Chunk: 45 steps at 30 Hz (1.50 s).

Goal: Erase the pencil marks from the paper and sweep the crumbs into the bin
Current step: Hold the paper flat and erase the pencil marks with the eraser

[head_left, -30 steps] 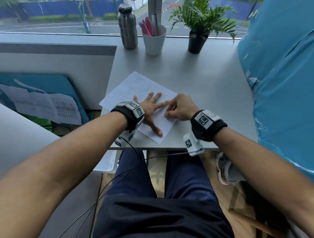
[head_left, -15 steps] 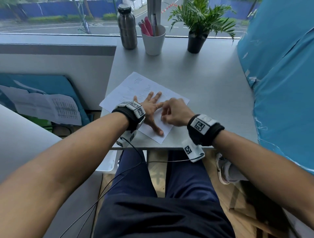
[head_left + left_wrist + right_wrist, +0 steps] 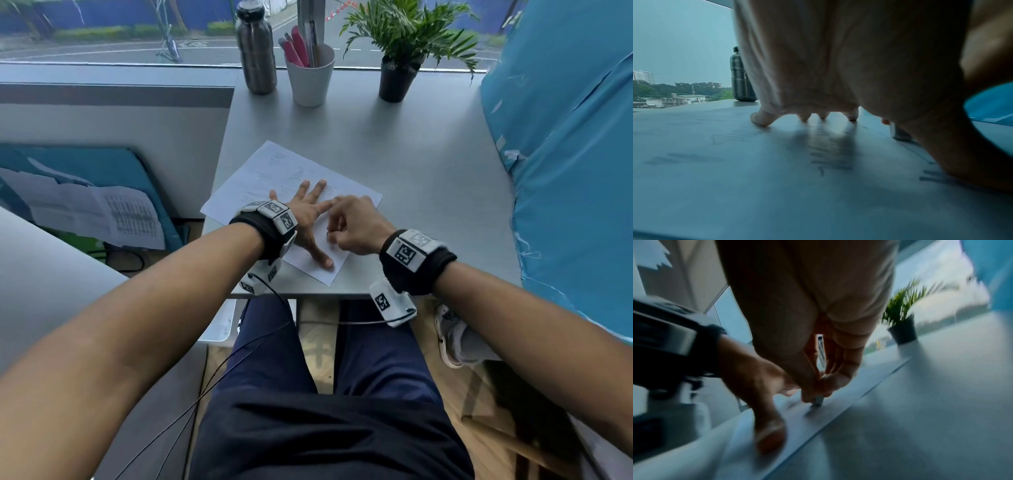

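A white sheet of paper point(image 3: 270, 171) with faint pencil marks point(image 3: 830, 160) lies slanted near the table's front left. My left hand point(image 3: 308, 212) presses flat on it with fingers spread, fingertips point(image 3: 760, 119) down on the sheet. Just to the right, my right hand point(image 3: 352, 226) is curled, pinching a small eraser point(image 3: 818, 400) whose tip touches the paper point(image 3: 838, 395) between the left thumb and forefinger. The eraser point(image 3: 900, 134) shows as a small dark block in the left wrist view. No bin can be made out with certainty.
A steel bottle point(image 3: 256, 51), a white cup of pens point(image 3: 310, 73) and a potted plant point(image 3: 399, 61) stand along the grey table's point(image 3: 428, 178) far edge by the window. Blue sheeting point(image 3: 565, 154) hangs on the right. My legs are below the front edge.
My right hand has slid left and toward me along the paper with the eraser, uncovering the sheet's right corner. The left hand has stayed pressed in place.
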Tool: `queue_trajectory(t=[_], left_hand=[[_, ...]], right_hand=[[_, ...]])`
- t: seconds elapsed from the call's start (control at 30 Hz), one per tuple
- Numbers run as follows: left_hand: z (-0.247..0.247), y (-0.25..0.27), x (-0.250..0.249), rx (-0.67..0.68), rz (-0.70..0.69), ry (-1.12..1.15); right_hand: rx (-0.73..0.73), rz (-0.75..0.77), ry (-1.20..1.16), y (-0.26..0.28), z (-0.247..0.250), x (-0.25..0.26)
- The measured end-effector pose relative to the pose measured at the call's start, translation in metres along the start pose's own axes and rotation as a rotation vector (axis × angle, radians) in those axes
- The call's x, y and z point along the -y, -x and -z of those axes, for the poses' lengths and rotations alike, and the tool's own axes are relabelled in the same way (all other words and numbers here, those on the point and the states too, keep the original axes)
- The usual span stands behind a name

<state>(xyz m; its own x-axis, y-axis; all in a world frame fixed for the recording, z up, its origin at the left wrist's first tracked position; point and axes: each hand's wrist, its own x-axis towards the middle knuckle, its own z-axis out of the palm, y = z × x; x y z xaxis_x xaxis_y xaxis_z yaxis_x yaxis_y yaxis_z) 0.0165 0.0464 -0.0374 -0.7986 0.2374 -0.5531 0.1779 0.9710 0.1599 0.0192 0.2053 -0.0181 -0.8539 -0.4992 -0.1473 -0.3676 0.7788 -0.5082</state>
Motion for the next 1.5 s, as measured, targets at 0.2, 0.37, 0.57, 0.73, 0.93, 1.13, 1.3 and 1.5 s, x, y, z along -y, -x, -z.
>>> queue_trajectory(t=[0.2,0.37,0.57,0.73,0.93,1.13,1.3,1.5], left_hand=[[0.001,0.001,-0.003,0.008,0.014,0.022],[0.0,-0.002,-0.002,-0.007,0.011,0.024],[-0.001,-0.002,-0.001,-0.004,0.006,0.014],[-0.001,-0.003,-0.001,0.001,0.01,0.032],[-0.002,-0.003,-0.001,-0.006,0.014,0.029],[-0.002,-0.004,-0.001,-0.013,0.003,0.023],[-0.002,-0.004,0.0,-0.009,0.007,0.015],[-0.002,-0.003,-0.001,-0.004,0.016,0.007]], right_hand=[[-0.048,-0.027,-0.004,-0.004,0.002,-0.005],[-0.103,-0.09,-0.058,-0.013,0.012,-0.014],[-0.019,-0.035,-0.032,-0.01,0.003,-0.005],[-0.004,0.022,0.001,-0.007,-0.002,0.005],[-0.094,-0.052,-0.047,-0.016,0.003,-0.005],[-0.105,-0.088,-0.049,-0.021,0.009,-0.007],[0.029,0.011,-0.023,-0.012,-0.004,0.005],[0.002,-0.003,-0.006,-0.012,-0.001,0.009]])
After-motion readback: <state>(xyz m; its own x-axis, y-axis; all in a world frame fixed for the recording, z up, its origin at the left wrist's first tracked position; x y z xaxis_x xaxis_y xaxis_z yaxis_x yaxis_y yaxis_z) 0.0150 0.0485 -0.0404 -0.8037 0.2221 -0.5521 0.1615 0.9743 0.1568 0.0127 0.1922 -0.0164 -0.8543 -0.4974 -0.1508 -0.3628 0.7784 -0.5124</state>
